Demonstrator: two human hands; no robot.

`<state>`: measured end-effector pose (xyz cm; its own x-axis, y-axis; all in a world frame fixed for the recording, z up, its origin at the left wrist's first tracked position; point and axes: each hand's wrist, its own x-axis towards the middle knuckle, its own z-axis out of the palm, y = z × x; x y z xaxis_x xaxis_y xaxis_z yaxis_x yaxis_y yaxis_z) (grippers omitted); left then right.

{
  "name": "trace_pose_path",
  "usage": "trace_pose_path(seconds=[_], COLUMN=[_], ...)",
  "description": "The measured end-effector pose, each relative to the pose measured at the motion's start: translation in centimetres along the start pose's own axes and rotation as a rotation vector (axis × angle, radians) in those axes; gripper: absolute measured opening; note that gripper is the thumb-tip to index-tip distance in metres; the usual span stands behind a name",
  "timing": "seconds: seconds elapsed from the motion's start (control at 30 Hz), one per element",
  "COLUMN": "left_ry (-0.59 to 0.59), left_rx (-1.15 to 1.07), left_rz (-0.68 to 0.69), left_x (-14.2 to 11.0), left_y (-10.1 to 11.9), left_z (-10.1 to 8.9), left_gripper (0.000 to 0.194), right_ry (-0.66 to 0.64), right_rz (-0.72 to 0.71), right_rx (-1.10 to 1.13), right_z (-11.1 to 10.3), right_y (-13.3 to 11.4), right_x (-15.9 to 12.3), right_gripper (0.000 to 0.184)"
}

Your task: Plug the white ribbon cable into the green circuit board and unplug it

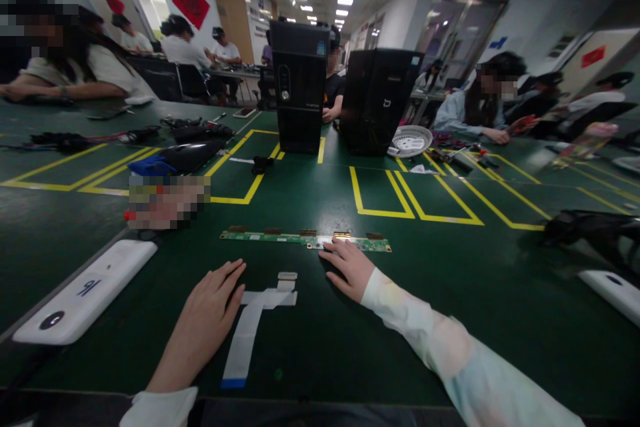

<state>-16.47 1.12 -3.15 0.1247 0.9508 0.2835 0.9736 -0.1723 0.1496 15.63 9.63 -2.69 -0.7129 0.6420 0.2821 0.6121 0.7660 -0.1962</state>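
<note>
On the green table lies a long, narrow green circuit board (280, 237) with several brown tabs along its far edge. My right hand (349, 267) reaches to its right half, fingers spread, fingertips at the board's near edge. Closer to me rests a white flat ribbon cable (247, 333), folded into a T shape, with a blue end and a connector at its far tip. My left hand (210, 303) lies flat just left of the cable, fingers stretched out and holding nothing. Whether its thumb touches the cable I cannot tell.
A white device (95, 290) lies at left, another white device (613, 293) at right. Two black computer towers (300, 87) stand at the back beside a white basket (411, 140). Yellow tape (230, 200) marks the table. Several people sit around.
</note>
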Motion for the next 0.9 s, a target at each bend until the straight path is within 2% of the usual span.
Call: trace_pose_path(seconds=[0.1,0.23,0.4,0.53,0.67,0.9], left_ry=[-0.002,0.002,-0.032,-0.122,-0.221,-0.334], left_rx=[-0.003,-0.014,-0.053,-0.067,-0.099,-0.103], left_rz=[-0.010,0.021,0.153,0.325,0.379,0.505], left_x=[0.0,-0.1,-0.6,-0.5,0.5,2.5], left_y=[0.1,0.0,0.6,2.5,4.7,8.1], left_z=[-0.1,-0.1,-0.8,-2.1,-3.2,-3.1], left_gripper=[0.052,0.050,0.046,0.045,0.044,0.043], right_ry=[-0.009,0.071,0.112,0.106,0.139,0.132], right_rz=[-0.066,-0.142,-0.106,-0.092,-0.099,-0.074], right_rx=[0.034,0.043,0.022,0.012,-0.014,-0.048], right_z=[-0.5,-0.9,-1.8,-2.0,-1.3,-1.0], right_y=[0.8,2.9,5.5,6.3,6.3,6.0], right_x=[-0.4,-0.9,-1.8,-2.2,-2.3,-2.2], right_gripper=[0.048,0.044,0.038,0.036,0.034,0.034])
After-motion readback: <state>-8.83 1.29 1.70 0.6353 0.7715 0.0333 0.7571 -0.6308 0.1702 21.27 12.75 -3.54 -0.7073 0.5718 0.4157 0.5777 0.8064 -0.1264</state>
